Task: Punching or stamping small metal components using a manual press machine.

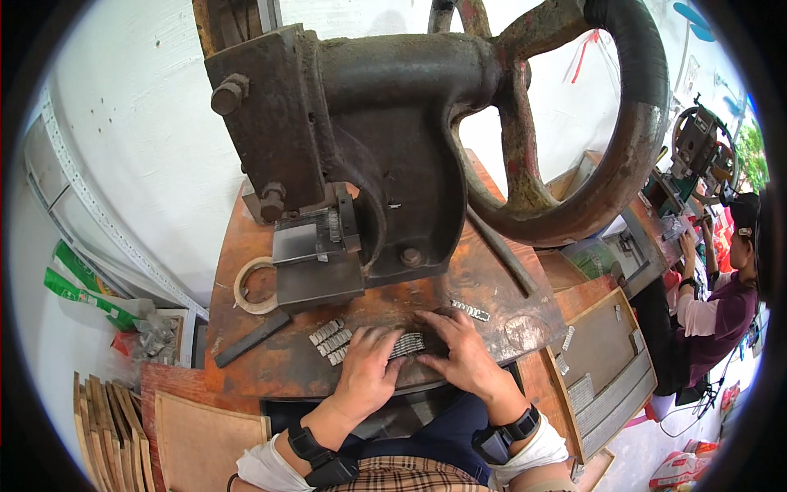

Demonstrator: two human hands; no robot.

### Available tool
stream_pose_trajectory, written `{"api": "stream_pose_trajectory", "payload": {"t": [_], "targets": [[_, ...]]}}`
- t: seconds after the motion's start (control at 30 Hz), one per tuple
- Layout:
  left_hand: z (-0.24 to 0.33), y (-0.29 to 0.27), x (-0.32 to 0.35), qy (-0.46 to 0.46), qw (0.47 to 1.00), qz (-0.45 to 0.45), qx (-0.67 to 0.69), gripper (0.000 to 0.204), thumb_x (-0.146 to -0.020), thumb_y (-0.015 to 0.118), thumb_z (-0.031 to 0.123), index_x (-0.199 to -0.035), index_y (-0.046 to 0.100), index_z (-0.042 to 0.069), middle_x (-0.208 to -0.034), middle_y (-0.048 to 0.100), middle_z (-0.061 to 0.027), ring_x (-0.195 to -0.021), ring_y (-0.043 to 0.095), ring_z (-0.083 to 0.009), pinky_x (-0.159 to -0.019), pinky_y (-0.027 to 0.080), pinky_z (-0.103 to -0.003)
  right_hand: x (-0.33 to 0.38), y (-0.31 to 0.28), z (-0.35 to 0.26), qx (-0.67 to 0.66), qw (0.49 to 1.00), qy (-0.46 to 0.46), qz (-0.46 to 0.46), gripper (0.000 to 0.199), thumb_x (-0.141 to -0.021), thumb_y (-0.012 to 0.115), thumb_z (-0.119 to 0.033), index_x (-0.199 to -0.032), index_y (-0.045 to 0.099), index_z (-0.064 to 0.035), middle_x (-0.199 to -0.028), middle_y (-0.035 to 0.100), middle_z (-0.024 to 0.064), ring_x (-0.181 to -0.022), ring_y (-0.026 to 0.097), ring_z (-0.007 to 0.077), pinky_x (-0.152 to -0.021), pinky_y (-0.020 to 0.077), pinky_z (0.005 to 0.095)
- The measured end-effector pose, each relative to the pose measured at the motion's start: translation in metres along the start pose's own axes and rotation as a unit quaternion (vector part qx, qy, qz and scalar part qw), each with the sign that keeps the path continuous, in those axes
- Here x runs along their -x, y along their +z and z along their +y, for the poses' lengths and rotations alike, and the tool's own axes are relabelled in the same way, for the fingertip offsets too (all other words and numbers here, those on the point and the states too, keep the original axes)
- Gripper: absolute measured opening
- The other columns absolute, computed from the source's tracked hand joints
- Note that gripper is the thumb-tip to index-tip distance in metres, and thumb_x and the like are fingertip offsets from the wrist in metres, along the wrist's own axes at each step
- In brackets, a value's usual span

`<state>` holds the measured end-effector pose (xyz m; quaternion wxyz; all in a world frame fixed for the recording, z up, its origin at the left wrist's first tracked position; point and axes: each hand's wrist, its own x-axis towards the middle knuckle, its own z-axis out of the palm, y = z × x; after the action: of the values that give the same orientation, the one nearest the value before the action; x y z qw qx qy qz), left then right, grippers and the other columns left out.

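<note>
A short row of small ridged grey metal pieces (pixel 407 344) lies on the worn table near its front edge, between my two hands. My left hand (pixel 366 366) is closed round the row's left end and hides part of it. On the other side, my right hand (pixel 466 353) has its thumb and index finger spread, one on each side of the right end. More metal pieces (pixel 330 339) lie in rows left of my left hand. Behind my right hand rests another short row (pixel 470 310).
A heavy hand press (pixel 393 148) with a large handwheel (pixel 643 123) stands over the table. Around its base lie a tape roll (pixel 256 285), a dark bar (pixel 252 339) and a metal rod (pixel 502 252). A wooden tray (pixel 602 328) holds metal strips at right; a person (pixel 709 328) sits beyond.
</note>
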<state>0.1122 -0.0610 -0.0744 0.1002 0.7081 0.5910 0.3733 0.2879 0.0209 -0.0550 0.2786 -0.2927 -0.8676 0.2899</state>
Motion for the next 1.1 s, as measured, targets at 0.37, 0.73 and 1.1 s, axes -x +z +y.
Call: {"api": "stream_pose_trajectory", "payload": {"t": [0.37,0.73,1.1], "targets": [[0.019,0.011,-0.006,-0.070,0.990,0.033,0.120,0.072,-0.069,0.051,-0.010,-0.138,0.031,-0.004,-0.127,0.046,-0.0274,-0.119,0.043,-0.0444,-0.104,0.035,-0.048,0.008,0.028,-0.008,-0.103,0.993,0.013,0.049,0.086,-0.073,0.061,0.012,-0.148,0.019,-0.0006,-0.136,0.046,0.0257,-0.126,0.049,0.0377,-0.105,0.0398,0.0401],[0.011,0.008,0.003,-0.062,0.994,0.075,0.047,0.063,-0.071,0.072,0.001,-0.129,0.047,-0.001,-0.105,0.060,-0.0186,-0.099,0.058,-0.0358,-0.086,0.047,-0.041,0.002,0.012,-0.004,-0.045,0.998,0.029,0.025,0.072,-0.070,0.077,-0.004,-0.135,0.048,-0.0092,-0.126,0.053,0.0209,-0.113,0.055,0.0370,-0.094,0.0469,0.0418],[0.010,0.007,0.002,-0.068,0.993,0.090,0.034,0.059,-0.071,0.073,0.003,-0.125,0.049,-0.001,-0.104,0.061,-0.0189,-0.097,0.060,-0.0361,-0.083,0.049,-0.041,0.022,0.012,-0.021,0.304,0.949,-0.065,0.050,0.059,-0.066,0.075,-0.036,-0.120,0.065,-0.0187,-0.134,0.050,0.0108,-0.119,0.046,0.0358,-0.098,0.0356,0.0491]]}}
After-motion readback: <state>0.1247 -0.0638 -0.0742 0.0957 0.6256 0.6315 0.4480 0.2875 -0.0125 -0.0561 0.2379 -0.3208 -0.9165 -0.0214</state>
